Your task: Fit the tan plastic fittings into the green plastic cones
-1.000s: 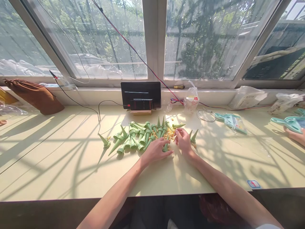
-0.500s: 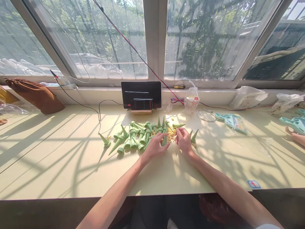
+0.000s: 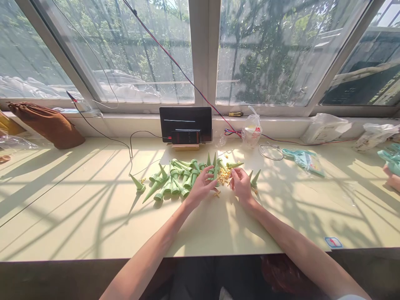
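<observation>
My left hand (image 3: 200, 187) is raised at the right side of a heap of green plastic cone spikes (image 3: 175, 183), its fingers apart with nothing in them. Just right of it lies a small pile of yellow plastic pieces (image 3: 223, 176). A couple of yellow pieces (image 3: 217, 193) lie apart from the pile, toward me. My right hand (image 3: 241, 183) is at the pile's right edge, thumb and forefinger pinched together; what they hold is too small to make out. Behind its wrist, a green spike (image 3: 255, 178) stands point up.
A phone (image 3: 186, 136) leans against a black tablet (image 3: 184, 114) at the back. A bagged cup (image 3: 251, 130), a coiled wire (image 3: 270, 151) and a turquoise dustpan-like item (image 3: 304, 160) lie right. Another person's hand (image 3: 392, 177) holds a turquoise item. A brown pouch (image 3: 50, 125) lies left.
My left hand has drawn left and its fingers have spread. Yellow pieces now show in front of the pile. My right hand has barely moved. The other person's hand has shifted right.
</observation>
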Tool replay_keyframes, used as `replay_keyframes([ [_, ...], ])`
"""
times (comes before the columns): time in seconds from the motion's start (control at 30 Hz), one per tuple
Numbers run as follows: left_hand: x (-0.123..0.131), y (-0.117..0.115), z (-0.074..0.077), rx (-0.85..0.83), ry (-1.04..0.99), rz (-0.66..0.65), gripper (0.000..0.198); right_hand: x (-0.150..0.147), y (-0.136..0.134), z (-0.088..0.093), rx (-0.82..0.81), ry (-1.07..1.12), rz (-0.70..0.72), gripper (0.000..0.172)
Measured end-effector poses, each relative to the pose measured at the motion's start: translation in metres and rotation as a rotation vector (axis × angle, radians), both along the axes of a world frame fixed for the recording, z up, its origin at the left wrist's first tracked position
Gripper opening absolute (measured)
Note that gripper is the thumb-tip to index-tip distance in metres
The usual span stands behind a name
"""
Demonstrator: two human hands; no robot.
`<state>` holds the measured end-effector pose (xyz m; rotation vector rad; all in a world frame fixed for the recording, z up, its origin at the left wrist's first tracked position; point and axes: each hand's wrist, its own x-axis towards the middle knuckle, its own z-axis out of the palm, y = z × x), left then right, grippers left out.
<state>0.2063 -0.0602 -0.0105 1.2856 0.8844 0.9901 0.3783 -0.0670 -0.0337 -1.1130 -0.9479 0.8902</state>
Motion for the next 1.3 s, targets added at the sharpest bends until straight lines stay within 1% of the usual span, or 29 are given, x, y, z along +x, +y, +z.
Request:
replay_keyframes([
  [0.17,-0.001,0.003,-0.004,-0.055,-0.089,0.031,0.062,0.0,0.001,-0.001,-0.005,0.012,0.004,0.03],
  [0.33,-0.001,0.005,-0.004,0.007,-0.133,-0.054,0.048,-0.002,0.001,-0.002,-0.007,0.016,0.008,0.03],
  [0.5,-0.002,0.007,-0.007,-0.076,-0.097,0.078,0.062,-0.003,0.0,-0.001,-0.01,0.023,0.018,0.032],
  [0.6,-0.002,0.006,-0.004,-0.127,-0.07,0.12,0.066,-0.002,-0.001,-0.002,-0.004,0.03,0.041,0.033],
  [0.77,-0.001,0.003,0.004,-0.138,-0.075,0.117,0.066,-0.002,-0.002,-0.002,-0.002,0.025,0.058,0.036],
  [1.0,0.0,0.003,0.003,-0.122,-0.092,0.103,0.067,-0.003,-0.002,-0.002,-0.006,-0.009,0.078,0.035],
  [1.07,0.0,0.003,0.004,-0.134,-0.114,0.101,0.065,-0.003,-0.001,-0.003,-0.004,-0.013,0.08,0.035],
  [1.17,0.0,0.002,0.006,-0.15,-0.157,0.092,0.057,-0.003,-0.001,-0.004,-0.007,-0.011,0.077,0.035],
  [1.3,0.0,0.002,0.005,-0.155,-0.176,0.07,0.049,-0.003,-0.001,-0.003,-0.014,-0.02,0.077,0.034],
])
